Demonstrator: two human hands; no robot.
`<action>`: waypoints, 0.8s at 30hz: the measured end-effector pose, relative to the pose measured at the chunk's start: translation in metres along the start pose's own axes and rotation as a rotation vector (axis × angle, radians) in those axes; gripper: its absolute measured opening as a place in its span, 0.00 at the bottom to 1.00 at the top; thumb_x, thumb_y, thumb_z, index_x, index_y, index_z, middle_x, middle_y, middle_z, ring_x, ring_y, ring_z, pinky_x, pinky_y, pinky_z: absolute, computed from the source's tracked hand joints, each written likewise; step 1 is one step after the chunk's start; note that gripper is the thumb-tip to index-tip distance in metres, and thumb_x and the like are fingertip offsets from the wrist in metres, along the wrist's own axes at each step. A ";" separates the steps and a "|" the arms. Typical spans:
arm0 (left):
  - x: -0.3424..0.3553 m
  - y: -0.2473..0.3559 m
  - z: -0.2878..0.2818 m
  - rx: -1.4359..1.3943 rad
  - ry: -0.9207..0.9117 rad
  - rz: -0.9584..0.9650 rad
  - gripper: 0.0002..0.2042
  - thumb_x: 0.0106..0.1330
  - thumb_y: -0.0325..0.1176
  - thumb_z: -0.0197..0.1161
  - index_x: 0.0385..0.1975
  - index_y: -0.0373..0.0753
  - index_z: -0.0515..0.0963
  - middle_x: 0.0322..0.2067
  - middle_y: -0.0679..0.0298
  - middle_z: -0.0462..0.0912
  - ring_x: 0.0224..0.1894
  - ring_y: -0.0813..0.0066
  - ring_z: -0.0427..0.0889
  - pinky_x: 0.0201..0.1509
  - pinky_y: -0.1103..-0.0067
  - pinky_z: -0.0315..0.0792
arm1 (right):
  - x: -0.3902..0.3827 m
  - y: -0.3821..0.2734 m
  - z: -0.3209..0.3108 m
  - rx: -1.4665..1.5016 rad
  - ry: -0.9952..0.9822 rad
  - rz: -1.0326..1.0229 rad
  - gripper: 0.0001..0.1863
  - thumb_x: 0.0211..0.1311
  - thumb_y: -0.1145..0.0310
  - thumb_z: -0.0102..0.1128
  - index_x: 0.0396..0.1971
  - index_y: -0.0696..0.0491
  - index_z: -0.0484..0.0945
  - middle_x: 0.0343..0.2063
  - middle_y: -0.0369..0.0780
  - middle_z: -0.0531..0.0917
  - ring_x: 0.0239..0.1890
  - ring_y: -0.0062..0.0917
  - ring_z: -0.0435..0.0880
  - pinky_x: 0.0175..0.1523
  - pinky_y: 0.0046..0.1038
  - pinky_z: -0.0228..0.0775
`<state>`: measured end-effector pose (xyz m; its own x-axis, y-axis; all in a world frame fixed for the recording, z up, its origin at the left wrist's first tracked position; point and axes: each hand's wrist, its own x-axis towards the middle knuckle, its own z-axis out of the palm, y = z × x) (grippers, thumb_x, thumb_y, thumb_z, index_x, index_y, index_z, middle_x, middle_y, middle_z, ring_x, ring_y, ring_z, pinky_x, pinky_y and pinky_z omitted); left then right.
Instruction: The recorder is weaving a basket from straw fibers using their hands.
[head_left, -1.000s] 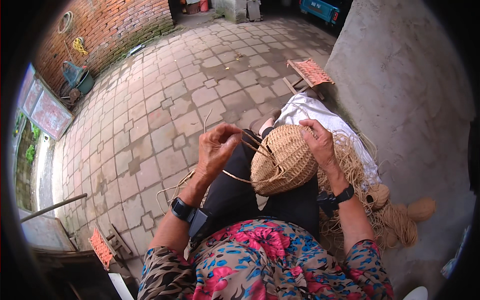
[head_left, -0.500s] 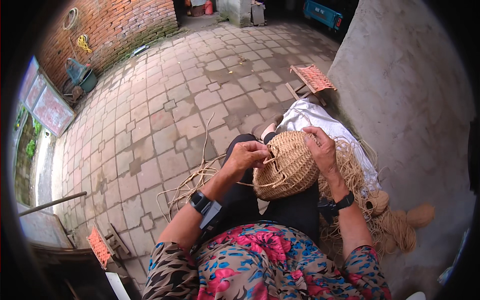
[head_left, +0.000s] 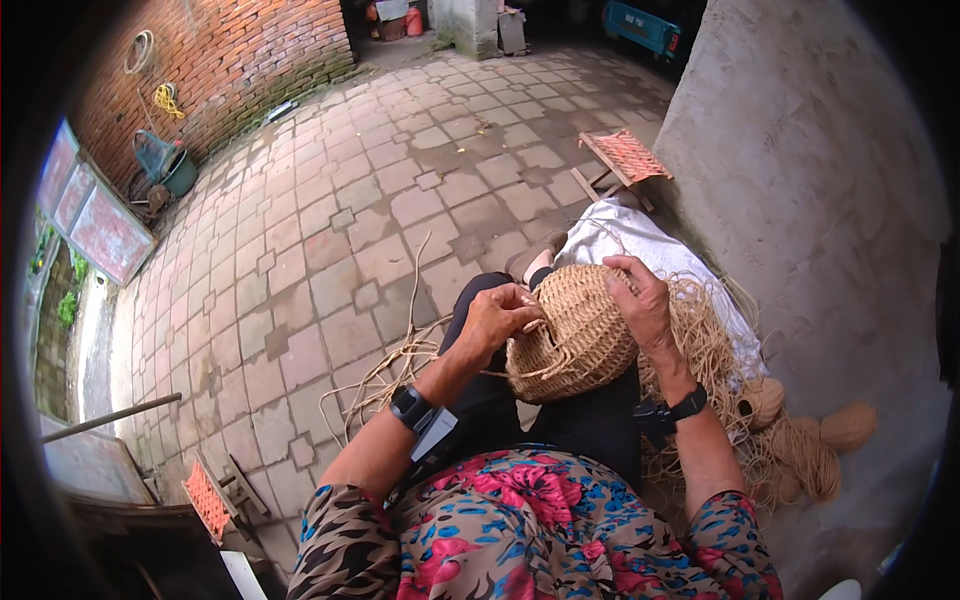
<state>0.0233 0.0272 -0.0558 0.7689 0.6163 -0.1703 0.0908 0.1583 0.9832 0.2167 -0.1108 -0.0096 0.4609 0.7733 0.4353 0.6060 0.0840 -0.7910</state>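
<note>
Head view: left hand (head_left: 500, 318) has come to the mid-frame basket (head_left: 578, 335), fingers narrow, hold unclear. Work centres there, right hand (head_left: 642, 305) gripping it.

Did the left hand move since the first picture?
Yes. Judged against the orange-topped stool beside the grey wall, the left hand has moved right, in to the woven piece.

Place: paved courtyard (head_left: 300, 240)
Ground: reddish-grey square stone slabs (head_left: 292, 348)
Far-left edge: weathered red-brick wall (head_left: 240, 60)
Right edge: rough grey plastered wall (head_left: 800, 170)
</note>
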 end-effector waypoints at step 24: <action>-0.037 0.022 0.042 0.741 0.230 0.372 0.11 0.56 0.34 0.64 0.30 0.31 0.78 0.20 0.54 0.80 0.23 0.62 0.82 0.30 0.73 0.74 | 0.029 -0.014 -0.005 -0.191 -0.133 0.044 0.13 0.58 0.62 0.60 0.40 0.53 0.79 0.29 0.45 0.84 0.33 0.37 0.84 0.40 0.32 0.74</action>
<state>0.0236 -0.0242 -0.0251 0.6907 0.6819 0.2407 0.3101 -0.5800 0.7533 0.2250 -0.0921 0.0161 0.4077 0.8509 0.3313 0.7046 -0.0624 -0.7069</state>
